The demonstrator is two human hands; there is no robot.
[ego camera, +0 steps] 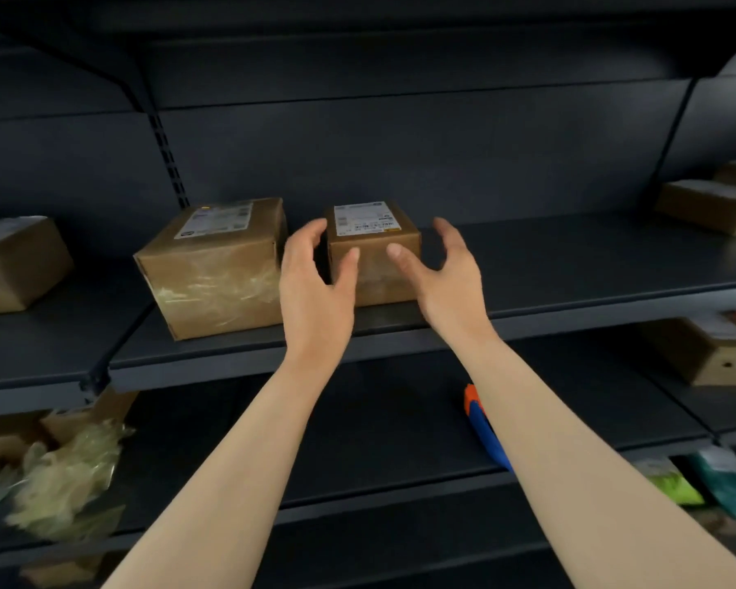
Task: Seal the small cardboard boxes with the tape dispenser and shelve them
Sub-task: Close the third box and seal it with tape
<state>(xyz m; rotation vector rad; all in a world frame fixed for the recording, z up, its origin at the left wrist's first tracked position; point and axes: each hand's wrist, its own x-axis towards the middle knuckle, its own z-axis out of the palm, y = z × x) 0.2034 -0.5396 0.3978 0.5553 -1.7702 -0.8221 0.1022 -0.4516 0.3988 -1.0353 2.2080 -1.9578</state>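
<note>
I see both arms extended, the left hand (315, 286) and right hand (440, 276) spread wide with fingers curled, flanking the small box (375, 252) on the dark shelf (570, 265) beside a larger box (217, 265), contact unclear; my right forearm hides most of an orange-and-blue object (483, 423) below.

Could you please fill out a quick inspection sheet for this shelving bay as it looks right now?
Surface: dark metal shelf, boxes on it.
Job's things: small box upright beside larger box, both labelled on top; orange-and-blue tool on the shelf below, partly hidden by the right forearm.
Clutter: crumpled plastic wrap lower left.
Grippers: left hand and right hand open, flanking the small box; contact unclear.
Cables: nothing seen.
Surroundings: more boxes on neighbouring shelves.
</note>
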